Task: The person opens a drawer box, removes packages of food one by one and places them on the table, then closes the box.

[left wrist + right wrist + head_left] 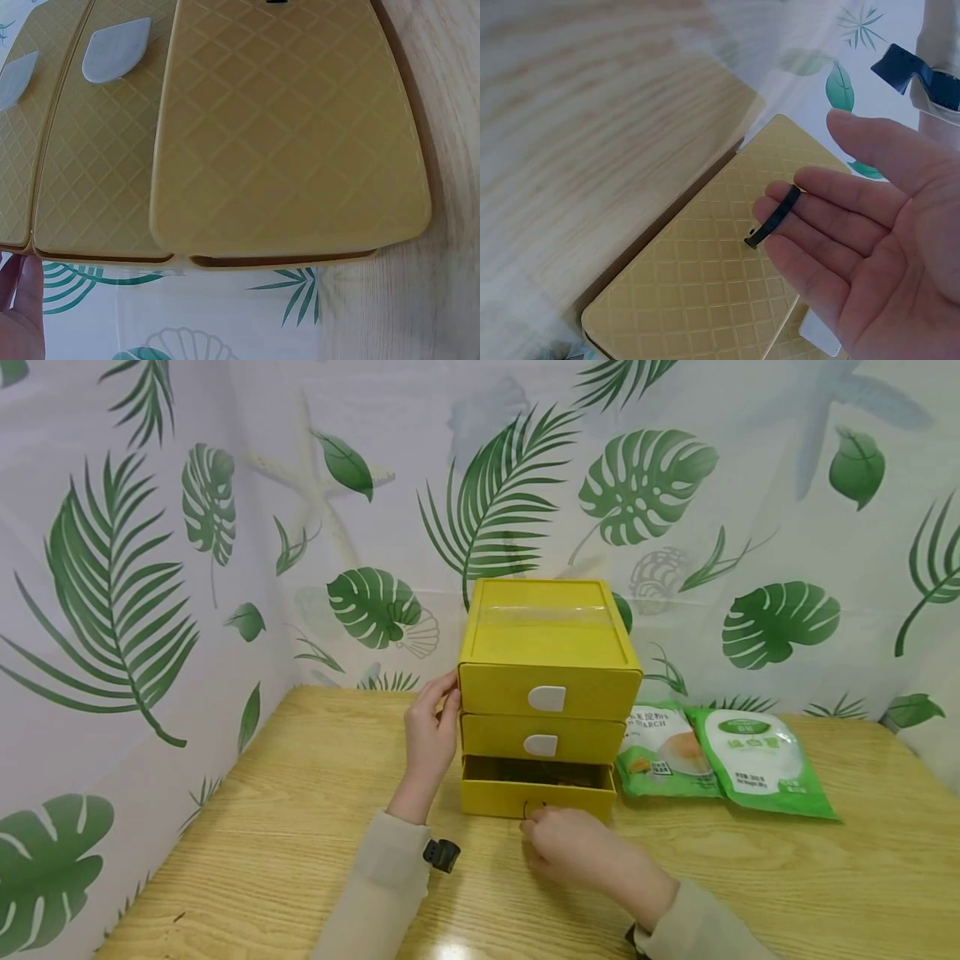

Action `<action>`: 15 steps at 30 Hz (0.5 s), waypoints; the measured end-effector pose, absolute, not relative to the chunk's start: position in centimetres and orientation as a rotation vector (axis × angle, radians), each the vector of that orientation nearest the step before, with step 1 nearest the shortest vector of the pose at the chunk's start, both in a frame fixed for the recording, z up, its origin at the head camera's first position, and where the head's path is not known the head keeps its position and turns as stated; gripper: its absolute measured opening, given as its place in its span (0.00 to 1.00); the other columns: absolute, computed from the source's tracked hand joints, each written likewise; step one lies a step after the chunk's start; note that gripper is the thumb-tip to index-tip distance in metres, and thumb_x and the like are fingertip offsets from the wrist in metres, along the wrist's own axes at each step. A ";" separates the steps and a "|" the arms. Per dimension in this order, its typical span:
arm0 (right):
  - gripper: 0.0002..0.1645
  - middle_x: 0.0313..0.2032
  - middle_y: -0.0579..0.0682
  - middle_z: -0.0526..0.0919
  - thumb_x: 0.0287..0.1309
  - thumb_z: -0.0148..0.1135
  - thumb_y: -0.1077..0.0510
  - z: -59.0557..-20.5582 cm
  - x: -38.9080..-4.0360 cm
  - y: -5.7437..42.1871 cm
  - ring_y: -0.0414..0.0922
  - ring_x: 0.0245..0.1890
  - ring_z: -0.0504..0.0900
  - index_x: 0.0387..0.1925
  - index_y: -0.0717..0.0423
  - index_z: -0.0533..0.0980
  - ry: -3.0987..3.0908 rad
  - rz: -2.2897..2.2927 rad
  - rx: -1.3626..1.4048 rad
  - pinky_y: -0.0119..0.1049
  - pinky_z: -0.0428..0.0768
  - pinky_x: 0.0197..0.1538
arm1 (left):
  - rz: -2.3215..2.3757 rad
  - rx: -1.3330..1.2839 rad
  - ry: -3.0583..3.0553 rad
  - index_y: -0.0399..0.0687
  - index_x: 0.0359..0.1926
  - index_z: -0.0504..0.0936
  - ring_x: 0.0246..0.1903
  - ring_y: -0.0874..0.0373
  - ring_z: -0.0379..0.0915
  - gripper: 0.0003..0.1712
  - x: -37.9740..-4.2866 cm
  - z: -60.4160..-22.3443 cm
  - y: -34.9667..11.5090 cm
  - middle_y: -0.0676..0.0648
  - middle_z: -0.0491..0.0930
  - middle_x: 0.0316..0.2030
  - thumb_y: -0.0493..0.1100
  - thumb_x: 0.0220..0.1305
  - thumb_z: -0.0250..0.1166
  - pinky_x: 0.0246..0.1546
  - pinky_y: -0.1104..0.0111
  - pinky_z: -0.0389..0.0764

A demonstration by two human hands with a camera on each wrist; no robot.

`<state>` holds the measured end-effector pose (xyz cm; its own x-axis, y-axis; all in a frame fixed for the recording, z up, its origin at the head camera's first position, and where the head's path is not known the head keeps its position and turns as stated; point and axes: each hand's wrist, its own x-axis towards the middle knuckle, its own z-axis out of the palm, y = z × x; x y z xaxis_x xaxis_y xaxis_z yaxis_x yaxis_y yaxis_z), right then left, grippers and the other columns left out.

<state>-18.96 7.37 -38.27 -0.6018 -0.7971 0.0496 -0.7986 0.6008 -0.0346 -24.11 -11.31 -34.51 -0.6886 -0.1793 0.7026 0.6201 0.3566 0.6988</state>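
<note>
A yellow three-drawer box (551,635) stands on the table, and its bottom drawer (495,799) is pulled partly out. In the right wrist view, fingers of my right hand (877,232) are hooked through the black strap handle (774,216) on that drawer's front, with the thumb held apart. My left hand (432,731) rests against the left side of the box near the top drawer (495,691). Only part of that hand shows at the edge of the left wrist view. Dark contents inside the bottom drawer are too dim to identify.
Right of the box lie two green-and-white bags, a corn starch bag (663,756) and another bag (761,760) beside it. The upper two drawers are closed and have white tabs (547,698). A leaf-print cloth (375,527) hangs behind the wooden table (300,827).
</note>
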 end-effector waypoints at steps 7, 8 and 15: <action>0.05 0.20 0.45 0.71 0.44 0.63 0.62 -38.1 -18.5 7.6 0.37 0.19 0.68 0.24 0.57 0.74 -2.799 0.094 1.423 0.29 0.70 0.20 | -1.413 -0.383 -1.901 0.25 0.44 0.75 0.41 0.44 0.72 0.12 -22.8 -33.1 -10.9 0.33 0.75 0.41 0.26 0.59 0.52 0.32 0.59 0.80; 0.05 0.20 0.45 0.72 0.44 0.63 0.62 -38.1 -18.5 7.6 0.37 0.19 0.68 0.24 0.57 0.74 -2.803 0.095 1.427 0.29 0.70 0.20 | -1.412 -0.384 -1.899 0.25 0.44 0.75 0.41 0.44 0.72 0.12 -22.8 -33.1 -10.9 0.33 0.75 0.41 0.25 0.59 0.52 0.32 0.59 0.80; 0.04 0.21 0.45 0.72 0.45 0.62 0.61 -37.9 -17.9 7.6 0.38 0.20 0.70 0.23 0.56 0.74 -2.810 0.091 1.449 0.29 0.72 0.20 | -1.418 -0.384 -1.896 0.25 0.45 0.75 0.42 0.44 0.72 0.13 -22.9 -33.2 -11.0 0.33 0.75 0.41 0.25 0.59 0.52 0.33 0.59 0.80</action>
